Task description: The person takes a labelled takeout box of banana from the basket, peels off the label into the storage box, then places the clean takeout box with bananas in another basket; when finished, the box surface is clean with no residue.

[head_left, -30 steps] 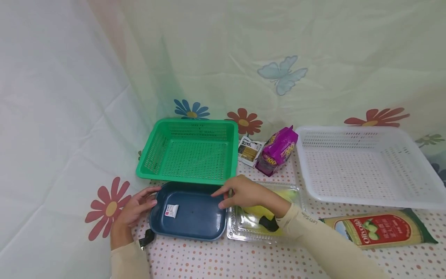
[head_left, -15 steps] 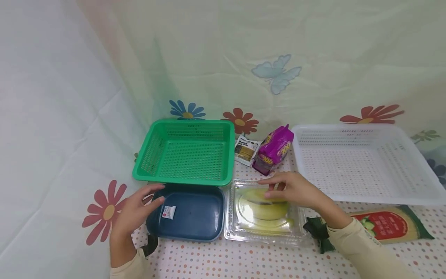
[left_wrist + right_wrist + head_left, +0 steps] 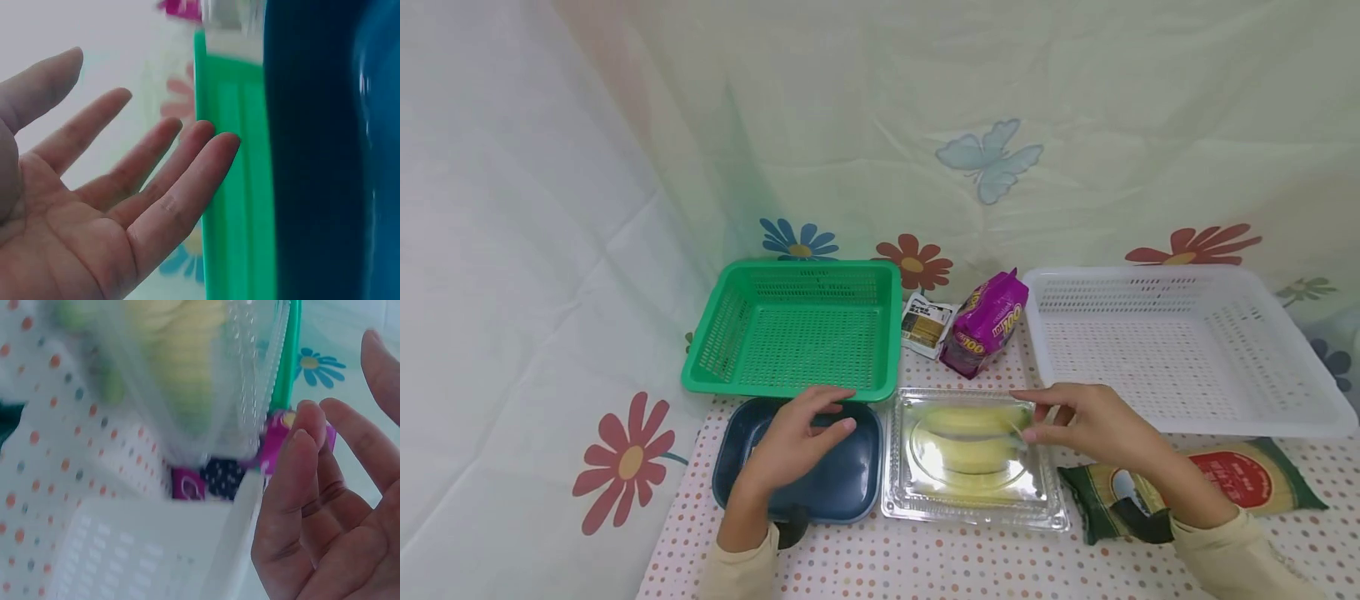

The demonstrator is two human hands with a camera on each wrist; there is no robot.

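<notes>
My left hand (image 3: 793,442) is over the dark blue tray (image 3: 853,471), its fingers spread and holding nothing. In the left wrist view the palm faces the camera with the fingers extended. A clear plastic clamshell box (image 3: 970,515) with bananas (image 3: 973,454) inside lies to the tray's right. At the upper right corner of this box is my right hand (image 3: 1093,423), fingers loosely bent, thumb and fingertips right at the edge. The right wrist view shows nothing between those fingers. My left hand covers most of the tray's left half, hiding the small white packet.
Behind the tray stands a green basket (image 3: 887,367). A pouch (image 3: 927,323) and a purple snack bag (image 3: 985,325) lie right of it. A white basket (image 3: 1045,358) is at the right, with a red-and-green Olivoila pasta packet (image 3: 1240,482) in front, partly under my right arm.
My right hand has moved right, from the tray across the box to its right side. My left hand has left the tray's left rim and moved right over the tray.
</notes>
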